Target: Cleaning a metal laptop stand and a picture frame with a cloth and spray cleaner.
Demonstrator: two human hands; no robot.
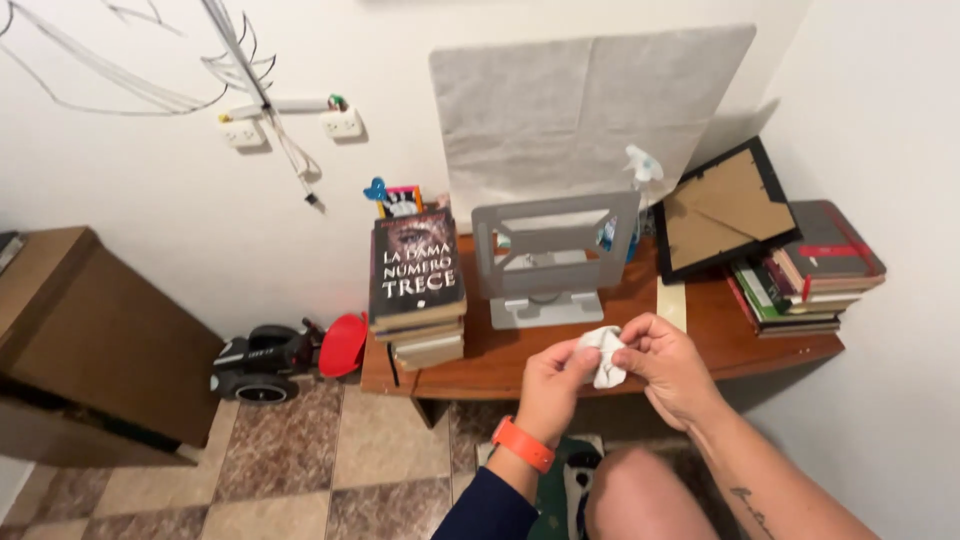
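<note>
White cloth [604, 356], crumpled, pinched between left hand [553, 385] & right hand [668, 365] w/ fingers closed on it, above wooden desk [720, 335] edge; best bunched tight, w/ firm grip.

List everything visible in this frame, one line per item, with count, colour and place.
low wooden table: one, reddish brown, against the wall
stack of books: one, dark cover on top, table's left end
grey metal stand: one, table centre
spray bottle: one, pale, behind the stand
black picture frame: one, showing its brown backing, leaning at right
second book stack: one, mixed colours, table's right end
toy vehicle: one, black and red, on the floor
brown cabinet: one, left
crumpled white cloth: one, between both hands
left hand: orange wristband, gripping the cloth
right hand: gripping the cloth
</note>
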